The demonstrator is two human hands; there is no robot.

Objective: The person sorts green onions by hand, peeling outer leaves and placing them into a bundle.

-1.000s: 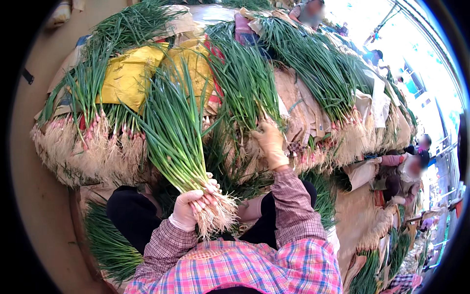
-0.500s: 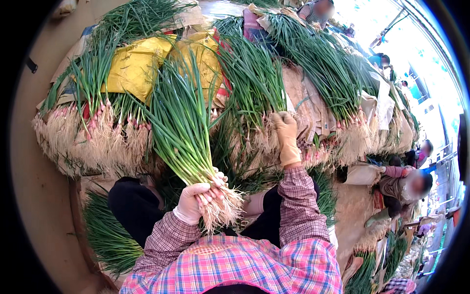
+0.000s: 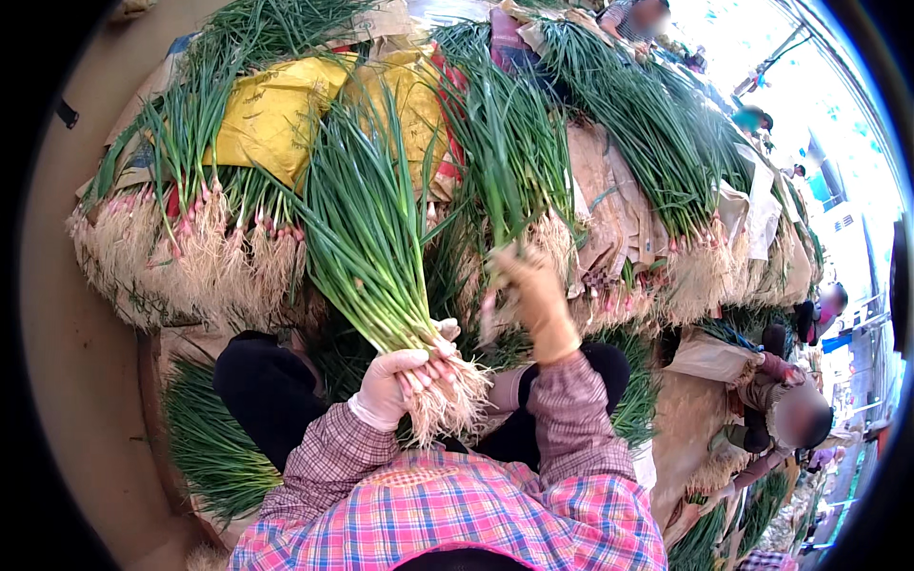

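Note:
My left hand (image 3: pixel 388 383), in a pale glove, is closed around a thick bunch of spring onions (image 3: pixel 376 257) just above their pinkish bulbs. Their long green leaves point up and away, and the whitish roots (image 3: pixel 449 400) hang out below my fist. To its right, my right hand (image 3: pixel 535 295) wears a tan glove and is blurred by motion. A loose spring onion (image 3: pixel 489 312) shows at its fingertips, its bulb downward and its leaves smeared. Behind that hand lies a heap of spring onions (image 3: pixel 509 143) with roots toward me.
Yellow sacks (image 3: pixel 276 119) lie over the heap at left. More spring onions (image 3: pixel 638 133) rest on brown sacking (image 3: pixel 605 181) at right. Another pile (image 3: pixel 214 447) lies by my left knee. A co-worker (image 3: pixel 771 390) bends over at the right; other people are farther back.
My right hand has drawn back from the heap, toward me and slightly left, with a spring onion at its fingers. The bunch in my left hand has shifted slightly right.

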